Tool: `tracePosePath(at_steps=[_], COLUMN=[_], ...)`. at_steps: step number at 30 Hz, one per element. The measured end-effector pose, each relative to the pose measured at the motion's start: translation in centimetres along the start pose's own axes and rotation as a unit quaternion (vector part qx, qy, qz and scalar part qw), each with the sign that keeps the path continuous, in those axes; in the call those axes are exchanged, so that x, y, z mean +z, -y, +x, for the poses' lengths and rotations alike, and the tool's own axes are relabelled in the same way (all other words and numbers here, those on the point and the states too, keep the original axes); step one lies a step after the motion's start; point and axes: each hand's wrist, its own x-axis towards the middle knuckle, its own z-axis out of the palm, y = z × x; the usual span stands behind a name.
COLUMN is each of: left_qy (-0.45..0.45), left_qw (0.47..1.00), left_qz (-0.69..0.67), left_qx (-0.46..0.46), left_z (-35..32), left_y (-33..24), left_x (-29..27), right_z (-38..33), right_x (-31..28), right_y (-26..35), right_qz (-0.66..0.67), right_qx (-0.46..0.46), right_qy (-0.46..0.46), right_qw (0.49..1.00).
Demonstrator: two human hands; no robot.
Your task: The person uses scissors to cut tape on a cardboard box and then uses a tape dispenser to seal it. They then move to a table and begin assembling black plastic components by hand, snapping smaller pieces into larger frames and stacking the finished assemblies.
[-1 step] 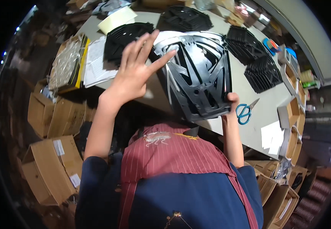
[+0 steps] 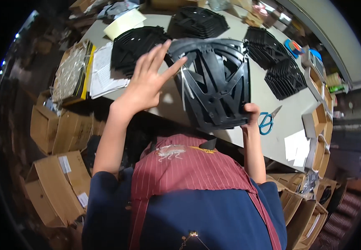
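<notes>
A black plastic slatted frame (image 2: 218,89), broad and curved at the top and narrower below, is held up over the table in front of me. My right hand (image 2: 252,113) grips its lower right corner, with the thumb on the near face and the other fingers hidden behind. Thin pale strips (image 2: 184,85), which look like cable ties, hang along its left edge. My left hand (image 2: 145,81) is open beside that edge, fingers spread. Its index fingertip is close to the upper left corner; whether it touches, I cannot tell.
Stacks of similar black parts stand at the left (image 2: 136,48), back (image 2: 198,23) and right (image 2: 284,79). Teal-handled scissors (image 2: 266,123) lie right of my right hand. Papers (image 2: 105,71) and a box of clear strips (image 2: 74,68) sit left. Small cardboard trays (image 2: 316,121) line the right edge.
The black frame has tilted slightly, so the bright glare on it is gone and its top edge sits a little lower. My left hand has shifted slightly downward, fingers still spread.
</notes>
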Motion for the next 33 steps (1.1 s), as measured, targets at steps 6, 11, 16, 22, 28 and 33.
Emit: tracePosePath(at_steps=[6, 11, 16, 22, 28, 33], left_qy=[0.136, 0.081, 0.147, 0.149, 0.162, 0.231], left_qw=[0.977, 0.956, 0.968, 0.960, 0.913, 0.696], left_qz=[-0.160, -0.210, -0.118, -0.121, -0.279, -0.584], left_qx=[-0.045, -0.187, -0.163, -0.204, -0.250, -0.348], left_z=[-0.9, 1.5, 2.8, 1.9, 1.4, 1.2], left_y=[-0.1, -3.4, -6.2, -4.8, -2.3, -0.3], left_x=[11.0, 13.0, 12.8, 14.4, 15.8, 15.1], right_z=[-3.8, -2.6, 4.7, 12.1, 13.5, 13.2], right_x=[0.2, 3.3, 2.9, 1.4, -2.2, -2.2], right_y=[0.3, 2.8, -0.4, -5.2, -6.1, -6.2], right_qz=[-0.772, -0.802, -0.712, -0.702, -0.770, -0.798], right_qx=[0.154, -0.201, -0.234, -0.245, -0.300, -0.272], right_qy=[-0.139, -0.311, -0.133, -0.137, -0.115, -0.095], right_qw=[0.601, 0.469, 0.649, 0.654, 0.552, 0.530])
